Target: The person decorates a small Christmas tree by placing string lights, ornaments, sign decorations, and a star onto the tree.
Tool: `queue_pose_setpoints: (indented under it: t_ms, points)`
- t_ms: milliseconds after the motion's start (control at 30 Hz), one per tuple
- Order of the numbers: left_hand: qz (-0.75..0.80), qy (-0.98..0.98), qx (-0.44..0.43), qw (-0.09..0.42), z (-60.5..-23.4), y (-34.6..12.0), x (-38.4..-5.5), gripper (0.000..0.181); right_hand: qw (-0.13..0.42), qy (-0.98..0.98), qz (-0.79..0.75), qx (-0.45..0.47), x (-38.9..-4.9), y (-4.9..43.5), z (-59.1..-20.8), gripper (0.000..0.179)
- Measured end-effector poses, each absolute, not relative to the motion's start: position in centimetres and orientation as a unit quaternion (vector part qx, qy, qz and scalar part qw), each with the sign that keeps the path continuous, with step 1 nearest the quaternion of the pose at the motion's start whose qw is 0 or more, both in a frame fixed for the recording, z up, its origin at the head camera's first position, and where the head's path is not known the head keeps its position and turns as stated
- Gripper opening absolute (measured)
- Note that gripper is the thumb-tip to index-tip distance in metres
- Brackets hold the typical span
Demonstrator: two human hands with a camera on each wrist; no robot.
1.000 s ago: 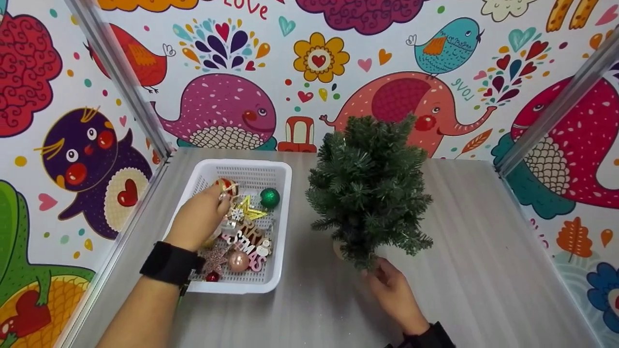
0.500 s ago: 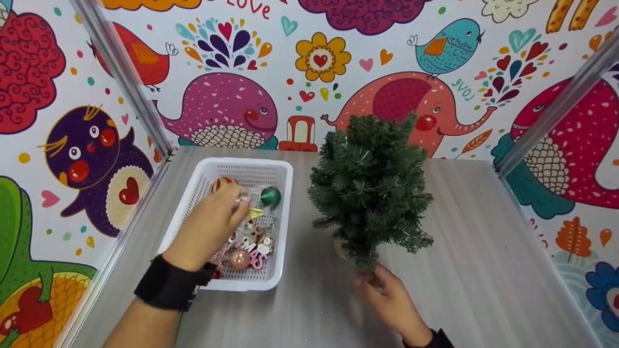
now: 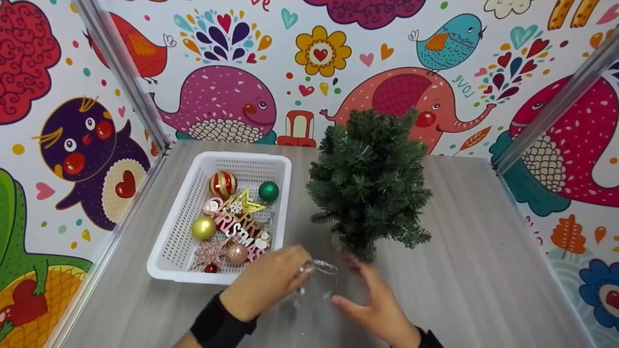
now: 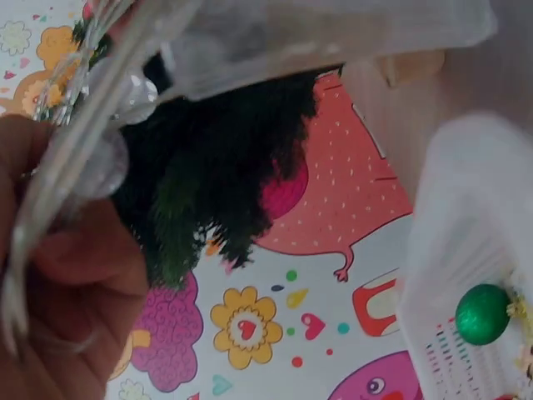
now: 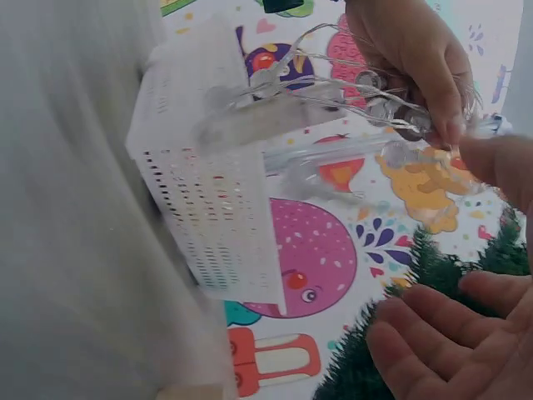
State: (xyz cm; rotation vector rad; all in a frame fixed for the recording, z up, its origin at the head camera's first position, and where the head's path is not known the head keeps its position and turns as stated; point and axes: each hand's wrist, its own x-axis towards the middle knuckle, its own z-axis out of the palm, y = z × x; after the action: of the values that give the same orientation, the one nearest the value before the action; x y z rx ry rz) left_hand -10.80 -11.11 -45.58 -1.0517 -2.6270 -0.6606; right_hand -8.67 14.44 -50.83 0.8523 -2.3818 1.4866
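Note:
My left hand [image 3: 273, 278] pinches a bundle of clear string lights [image 3: 325, 267] in front of the basket. Round clear bulbs [image 4: 133, 96] and looped wire show in the left wrist view, along with a translucent box [image 4: 333, 37] hanging with them. My right hand [image 3: 379, 304] is spread with the palm toward the bundle, its thumb close to the lights. In the right wrist view its fingers [image 5: 433, 329] are extended and hold nothing. Just beyond the right hand stands a small green Christmas tree [image 3: 370, 183], its round base [image 3: 336, 242] partly hidden by branches.
A white perforated basket [image 3: 157, 270] stands on the left. Inside lie a striped ball [image 3: 223, 183], a green ball [image 3: 268, 192], a gold ball [image 3: 203, 227], a pink glitter star [image 3: 209, 253] and lettered ornaments. Patterned walls enclose the grey table [image 3: 474, 270].
My left hand has lifted out of the basket with the string lights and moved right, toward the front of the tree. My right hand has left the tree's underside and spread its fingers.

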Motion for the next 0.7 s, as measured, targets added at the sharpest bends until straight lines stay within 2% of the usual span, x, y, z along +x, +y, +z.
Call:
queue_pose_setpoints:
  t_ms: [133,333,567,700]
  points:
    - [-0.18,-0.903,-0.382,0.076,-47.5,-9.5,-10.2,0.011,0.092,-0.82,0.47,0.313,-8.7,13.7,-51.7,0.089]
    - [-0.151,-0.908,-0.389,0.034,-50.2,-7.2,-9.9,0.022,0.058,-0.822,0.457,0.334,-9.0,13.7,-53.4,0.081]
    - [-0.222,-0.913,-0.343,0.005,-52.9,-5.5,-10.9,0.022,-0.03,-0.853,0.454,0.256,-9.7,14.3,-54.9,0.07]
    - [-0.273,-0.912,-0.306,0.008,-53.7,-4.8,-11.4,0.032,-0.06,-0.854,0.472,0.21,-10.3,14.8,-55.5,0.062]
